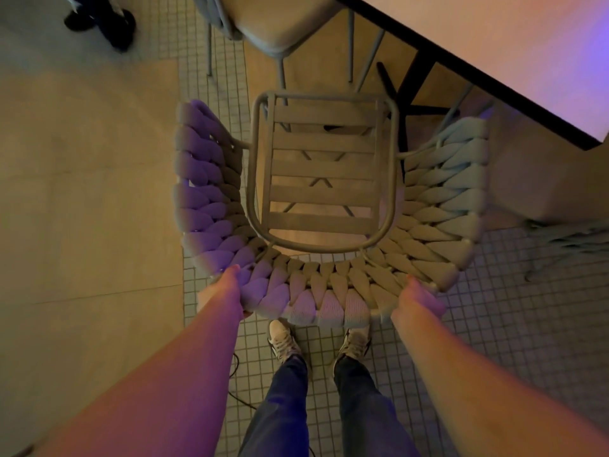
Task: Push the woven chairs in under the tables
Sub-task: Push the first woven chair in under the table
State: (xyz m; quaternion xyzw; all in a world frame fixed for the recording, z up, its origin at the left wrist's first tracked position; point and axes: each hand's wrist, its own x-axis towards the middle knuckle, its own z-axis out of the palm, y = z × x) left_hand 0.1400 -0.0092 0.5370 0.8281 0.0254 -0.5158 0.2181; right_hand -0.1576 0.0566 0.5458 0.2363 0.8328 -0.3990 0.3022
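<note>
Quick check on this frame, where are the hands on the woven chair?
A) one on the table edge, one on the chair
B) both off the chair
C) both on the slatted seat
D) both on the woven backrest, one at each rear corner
D: the left hand and right hand each grip the rear curve of the woven chair backrest, one on either side, while the slatted seat and the table go untouched.

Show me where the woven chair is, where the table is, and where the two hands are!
woven chair [316,291]: head view, on the braided backrest, middle.
table [494,44]: head view, on the bare tabletop.
left hand [227,288]: head view, hand's middle, gripping the backrest.
right hand [418,298]: head view, hand's middle, gripping the backrest.
</note>
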